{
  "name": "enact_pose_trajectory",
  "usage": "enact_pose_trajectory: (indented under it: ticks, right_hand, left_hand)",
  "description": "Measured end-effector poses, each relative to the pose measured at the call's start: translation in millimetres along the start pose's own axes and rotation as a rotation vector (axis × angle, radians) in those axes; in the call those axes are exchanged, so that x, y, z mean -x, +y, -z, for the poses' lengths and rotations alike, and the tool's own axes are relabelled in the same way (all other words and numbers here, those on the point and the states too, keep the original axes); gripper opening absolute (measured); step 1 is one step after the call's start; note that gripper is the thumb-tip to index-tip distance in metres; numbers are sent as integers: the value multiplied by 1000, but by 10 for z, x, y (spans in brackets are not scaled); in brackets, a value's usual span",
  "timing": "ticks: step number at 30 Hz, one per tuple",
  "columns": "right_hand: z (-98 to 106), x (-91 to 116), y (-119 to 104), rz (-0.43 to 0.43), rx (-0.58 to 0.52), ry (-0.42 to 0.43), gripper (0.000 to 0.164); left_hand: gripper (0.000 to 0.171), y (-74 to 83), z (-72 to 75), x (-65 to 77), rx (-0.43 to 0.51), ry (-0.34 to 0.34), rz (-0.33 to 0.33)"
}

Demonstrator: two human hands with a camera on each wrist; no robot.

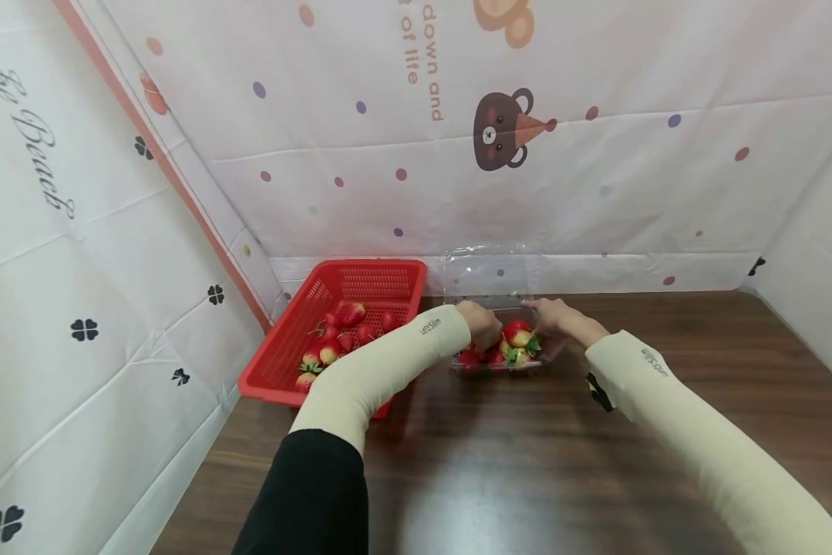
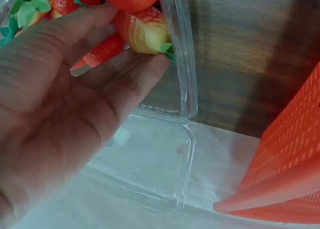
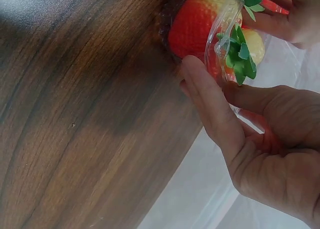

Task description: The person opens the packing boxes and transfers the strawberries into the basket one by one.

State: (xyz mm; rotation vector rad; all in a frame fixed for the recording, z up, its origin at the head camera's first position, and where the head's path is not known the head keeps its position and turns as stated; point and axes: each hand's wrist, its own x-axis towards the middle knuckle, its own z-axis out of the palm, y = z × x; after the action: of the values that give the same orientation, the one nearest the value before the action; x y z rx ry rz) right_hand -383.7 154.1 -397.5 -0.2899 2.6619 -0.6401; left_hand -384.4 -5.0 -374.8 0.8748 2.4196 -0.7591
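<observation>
I'd steady the clear, hinged plastic box (image 2: 189,84), right of centre in the head view, with my right hand's (image 1: 560,317) fingers pinching its rim, while my left hand (image 1: 480,324), fingers apart, gently seats the red, yellow-shouldered strawberry (image 2: 147,35) inside.

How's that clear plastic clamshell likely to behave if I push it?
The clear plastic clamshell would probably flex a little, since its walls look thin and see-through. Its lid may wobble, standing raised behind the base. The strawberries inside might shift or roll, being rounded and loosely piled.
</observation>
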Motion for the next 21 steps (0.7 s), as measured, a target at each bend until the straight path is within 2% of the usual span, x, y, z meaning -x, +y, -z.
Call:
enact_pose_trajectory:
  ticks: [5,9,12,14,16,18,19,21]
  right_hand:
    - [-16,-25,-22,-21,-34,-24,71]
    - [-10,-36,-50,-40,-94,-53,72]
    - [-18,-45,-54,-52,-145,-77,74]
    - [-26,-43,-56,-57,-160,-89,74]
    - [-35,-39,-49,-53,-135,-77,73]
    - [-31,-15,-57,-37,-61,-45,71]
    - [-27,1,-60,-32,-58,-41,71]
    - [-17,29,-70,-5,27,-3,70]
  left_hand:
    - [10,-12,-1,57,-108,-34,-16]
    - [5,-13,26,108,-229,-119,-16]
    - [15,-26,32,148,-235,-161,-32]
    - [20,-49,30,182,-190,-147,-46]
    - [24,-79,29,215,-147,-104,-62]
    - [27,-105,43,249,-112,-47,-71]
    - [28,-119,58,266,-101,-22,-75]
    - [29,-142,96,289,-95,3,-78]
